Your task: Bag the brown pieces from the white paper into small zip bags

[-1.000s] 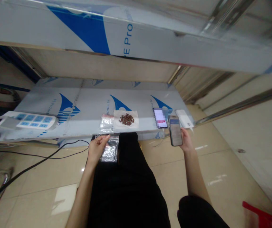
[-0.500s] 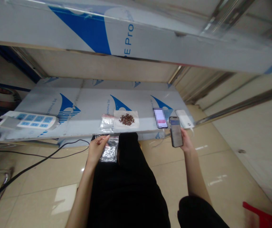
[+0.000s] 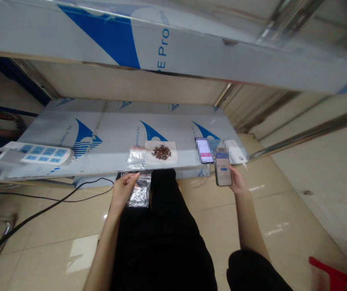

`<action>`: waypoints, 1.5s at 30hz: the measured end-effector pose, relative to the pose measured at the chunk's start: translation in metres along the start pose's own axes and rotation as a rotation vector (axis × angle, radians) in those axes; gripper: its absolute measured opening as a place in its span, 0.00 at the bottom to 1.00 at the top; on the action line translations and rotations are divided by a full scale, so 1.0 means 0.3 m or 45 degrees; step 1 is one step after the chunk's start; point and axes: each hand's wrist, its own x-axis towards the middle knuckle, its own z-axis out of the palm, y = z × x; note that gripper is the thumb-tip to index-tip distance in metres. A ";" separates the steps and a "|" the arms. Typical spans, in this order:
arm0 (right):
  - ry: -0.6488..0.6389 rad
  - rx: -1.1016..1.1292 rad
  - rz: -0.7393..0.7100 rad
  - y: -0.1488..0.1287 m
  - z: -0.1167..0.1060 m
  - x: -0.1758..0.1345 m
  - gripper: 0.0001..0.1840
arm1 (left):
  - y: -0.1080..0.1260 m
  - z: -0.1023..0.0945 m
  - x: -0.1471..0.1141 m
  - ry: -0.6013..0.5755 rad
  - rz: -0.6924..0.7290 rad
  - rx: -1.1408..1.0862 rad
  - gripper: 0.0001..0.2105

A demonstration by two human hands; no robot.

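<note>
My left hand pinches the top edge of a clear plastic bag above my lap, just below the shelf's front edge. My right hand is closed around a smartphone, its lit screen facing me. Past the left hand, more clear plastic bags with reddish top edges lie on the shelf. Beside them a pile of small dark brown pieces rests on a white sheet. Near the right hand, a second phone lies face up with its screen on.
A film-covered metal shelf spans the front, with another panel above it. At left lies a white device with blue squares. A white power bank-like block sits at right. Black cables cross at left; a red stool stands lower right.
The phone in my right hand has shifted slightly left, and its screen shows something different. My left hand and the plastic bag stay where they were.
</note>
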 end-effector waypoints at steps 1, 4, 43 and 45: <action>0.003 -0.001 -0.001 0.001 -0.001 -0.001 0.08 | -0.001 0.000 0.000 0.000 0.003 0.000 0.18; -0.010 0.015 -0.057 0.001 0.006 -0.016 0.10 | -0.004 0.000 0.000 -0.003 0.000 0.005 0.17; 0.060 -0.171 -0.093 -0.003 0.025 -0.002 0.17 | -0.008 -0.007 0.002 0.010 0.005 0.053 0.17; 0.089 -0.147 -0.093 0.002 0.017 0.004 0.18 | -0.008 -0.008 0.001 0.015 -0.001 0.048 0.17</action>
